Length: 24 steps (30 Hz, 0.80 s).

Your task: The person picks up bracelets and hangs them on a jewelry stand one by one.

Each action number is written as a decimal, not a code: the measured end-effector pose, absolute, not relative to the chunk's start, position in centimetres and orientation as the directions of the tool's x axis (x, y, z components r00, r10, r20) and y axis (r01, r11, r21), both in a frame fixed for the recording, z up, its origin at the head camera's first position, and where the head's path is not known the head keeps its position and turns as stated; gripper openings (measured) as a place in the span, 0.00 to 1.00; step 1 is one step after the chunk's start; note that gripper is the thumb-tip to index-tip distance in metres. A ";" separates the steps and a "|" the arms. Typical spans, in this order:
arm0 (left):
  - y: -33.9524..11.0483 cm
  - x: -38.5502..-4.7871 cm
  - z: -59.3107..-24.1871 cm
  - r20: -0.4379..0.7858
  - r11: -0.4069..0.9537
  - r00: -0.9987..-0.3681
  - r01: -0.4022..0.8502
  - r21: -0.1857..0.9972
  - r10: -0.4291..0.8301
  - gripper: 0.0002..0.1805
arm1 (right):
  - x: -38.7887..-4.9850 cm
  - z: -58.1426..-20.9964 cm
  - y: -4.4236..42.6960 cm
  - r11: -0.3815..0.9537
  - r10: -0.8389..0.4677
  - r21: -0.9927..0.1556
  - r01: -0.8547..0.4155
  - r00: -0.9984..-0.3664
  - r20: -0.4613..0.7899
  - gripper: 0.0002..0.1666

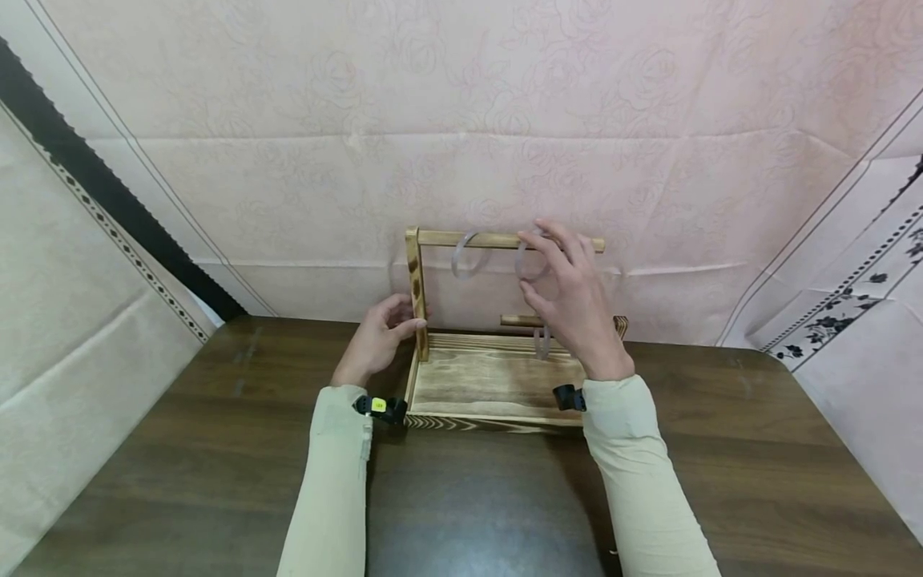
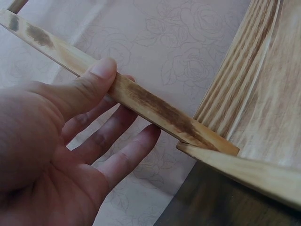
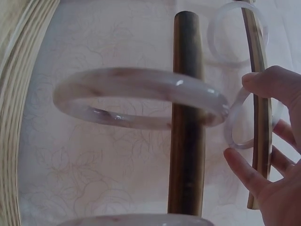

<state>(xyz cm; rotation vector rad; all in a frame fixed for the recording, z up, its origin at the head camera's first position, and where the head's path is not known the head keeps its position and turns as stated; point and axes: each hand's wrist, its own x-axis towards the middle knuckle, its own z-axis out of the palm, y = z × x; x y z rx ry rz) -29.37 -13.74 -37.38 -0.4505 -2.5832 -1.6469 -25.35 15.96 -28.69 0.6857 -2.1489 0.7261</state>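
Observation:
A wooden bangle stand has an upright post [image 1: 414, 272] and a long upper bar [image 1: 440, 238]. My left hand [image 1: 376, 338] grips that post, the thumb in front and the fingers behind it. At the upper bar, my right hand [image 1: 577, 300] holds a pale translucent bangle [image 3: 229, 127] between spread thumb and fingers, with the bar passing through the ring. Another pale bangle [image 1: 457, 260] hangs on the bar, left of the right hand. Below, a shorter bar [image 1: 515, 320] carries bangles [image 1: 541, 344], partly hidden by the right hand in the head view.
The stand's base is a shallow wooden tray [image 1: 490, 385] on a dark brown table [image 1: 216, 449]. Directly behind it hangs a pale rose-patterned cloth [image 1: 360, 120]. Dark wrist cameras [image 1: 389, 410] sit close to the tray's front edge.

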 end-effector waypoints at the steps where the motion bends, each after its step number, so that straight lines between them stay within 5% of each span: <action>1: -13.7 -29.4 -37.4 0.192 0.393 -0.957 0.267 0.880 0.219 0.16 | -25.3 -28.7 15.9 0.698 -0.241 -0.273 -0.662 -0.576 0.781 0.38; 24: -13.7 -29.2 -37.2 0.190 0.400 -0.955 0.270 0.876 0.227 0.18 | -25.2 -28.9 15.1 0.723 -0.284 -0.235 -0.650 -0.589 0.756 0.37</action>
